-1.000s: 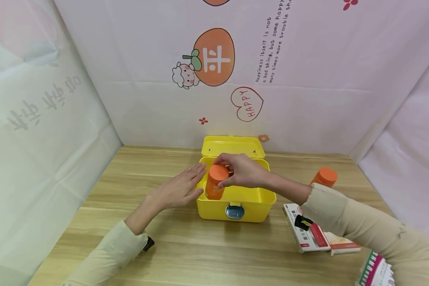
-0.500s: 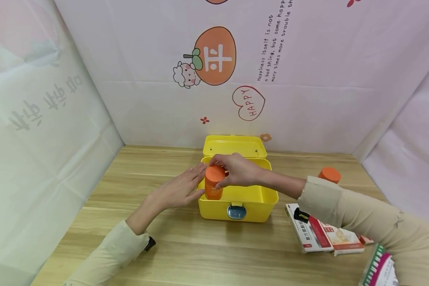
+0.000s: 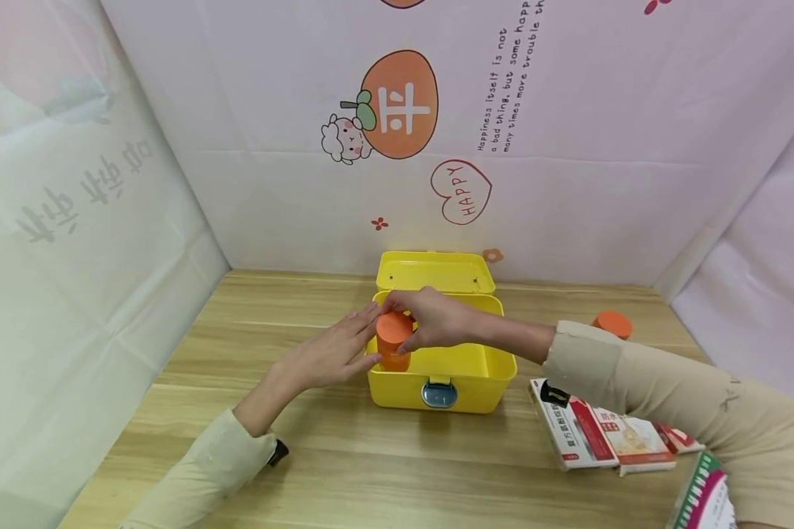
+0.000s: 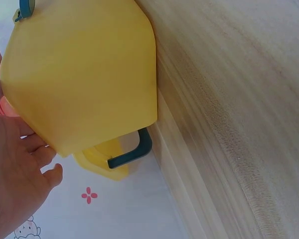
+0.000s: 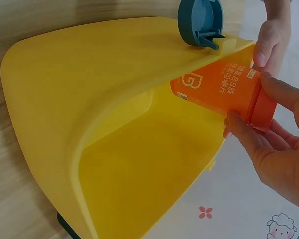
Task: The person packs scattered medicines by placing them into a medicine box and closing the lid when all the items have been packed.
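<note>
Left hand (image 3: 331, 353): fingers lay straight along the yellow box's (image 3: 397, 392) left rim, seemingly to steady it. Orange bottle (image 3: 393, 344): sat partly inside, left end, base contact unclear. Right hand (image 3: 440, 319): pinched it near the cap (image 5: 263, 105), likely keeping the base downward. Cartons (image 3: 574, 435): lay at right.

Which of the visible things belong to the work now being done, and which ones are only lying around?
In the job:
- jar, in the right grip, partly inside the case
- yellow case, open
- left grip, at the case's side

Apparently lying about:
- second orange cap
- flat boxes
- packet, partly out of frame
</note>
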Motion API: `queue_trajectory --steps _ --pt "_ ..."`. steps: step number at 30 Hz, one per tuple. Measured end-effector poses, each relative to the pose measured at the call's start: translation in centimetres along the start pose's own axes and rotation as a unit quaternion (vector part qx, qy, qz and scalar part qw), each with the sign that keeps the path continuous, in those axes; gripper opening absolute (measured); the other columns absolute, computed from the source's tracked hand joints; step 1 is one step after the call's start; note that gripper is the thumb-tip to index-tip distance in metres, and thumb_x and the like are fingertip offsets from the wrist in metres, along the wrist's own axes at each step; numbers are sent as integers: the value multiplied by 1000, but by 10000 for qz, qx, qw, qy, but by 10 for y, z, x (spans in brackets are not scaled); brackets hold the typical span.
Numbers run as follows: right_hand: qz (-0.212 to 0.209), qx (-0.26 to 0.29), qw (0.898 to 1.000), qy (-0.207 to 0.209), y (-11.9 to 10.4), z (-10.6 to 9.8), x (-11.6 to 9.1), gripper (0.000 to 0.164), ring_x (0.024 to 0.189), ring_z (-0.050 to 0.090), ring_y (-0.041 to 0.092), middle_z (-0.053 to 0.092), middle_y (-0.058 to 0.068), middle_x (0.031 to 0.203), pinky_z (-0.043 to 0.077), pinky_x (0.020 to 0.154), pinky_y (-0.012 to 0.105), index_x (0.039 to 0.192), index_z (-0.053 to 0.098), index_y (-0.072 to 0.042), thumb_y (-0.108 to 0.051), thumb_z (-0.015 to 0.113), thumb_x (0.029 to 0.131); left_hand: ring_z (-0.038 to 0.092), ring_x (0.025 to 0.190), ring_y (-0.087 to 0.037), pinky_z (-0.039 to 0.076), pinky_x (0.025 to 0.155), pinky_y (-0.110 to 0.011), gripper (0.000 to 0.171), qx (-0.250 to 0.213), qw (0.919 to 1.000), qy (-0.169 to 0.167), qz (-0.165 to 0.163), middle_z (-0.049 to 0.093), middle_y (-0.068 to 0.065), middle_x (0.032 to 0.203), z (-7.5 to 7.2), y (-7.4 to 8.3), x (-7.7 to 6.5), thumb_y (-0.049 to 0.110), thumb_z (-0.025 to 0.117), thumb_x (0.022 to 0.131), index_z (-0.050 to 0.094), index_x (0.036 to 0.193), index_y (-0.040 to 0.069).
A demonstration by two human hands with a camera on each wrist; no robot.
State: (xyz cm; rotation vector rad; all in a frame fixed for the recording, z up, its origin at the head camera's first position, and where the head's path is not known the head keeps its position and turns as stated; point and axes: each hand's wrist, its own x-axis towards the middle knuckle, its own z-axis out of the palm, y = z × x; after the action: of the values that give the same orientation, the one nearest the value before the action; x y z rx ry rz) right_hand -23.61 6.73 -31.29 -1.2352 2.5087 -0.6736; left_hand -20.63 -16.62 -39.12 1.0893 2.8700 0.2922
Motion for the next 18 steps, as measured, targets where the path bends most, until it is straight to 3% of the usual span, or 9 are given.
queue_trajectory --steps 8,18 --pt "-8 -98 9999 -109 6 11 5 55 111 63 18 67 3 124 56 95 26 123 59 -11 -14 87 76 7 157 -21 16 127 -45 78 4 10000 -67 6 3 -5 169 0 0 1 56 35 104 7 160 9" --pt "-229 -292 9991 -184 11 19 11 61 99 59 16 68 5 121 56 88 25 131 57 -4 -13 86 78 9 157 -23 18 127 -45 78 -3 10000 18 42 6 -8 169 2 -2 1 56 36 104 8 160 10"
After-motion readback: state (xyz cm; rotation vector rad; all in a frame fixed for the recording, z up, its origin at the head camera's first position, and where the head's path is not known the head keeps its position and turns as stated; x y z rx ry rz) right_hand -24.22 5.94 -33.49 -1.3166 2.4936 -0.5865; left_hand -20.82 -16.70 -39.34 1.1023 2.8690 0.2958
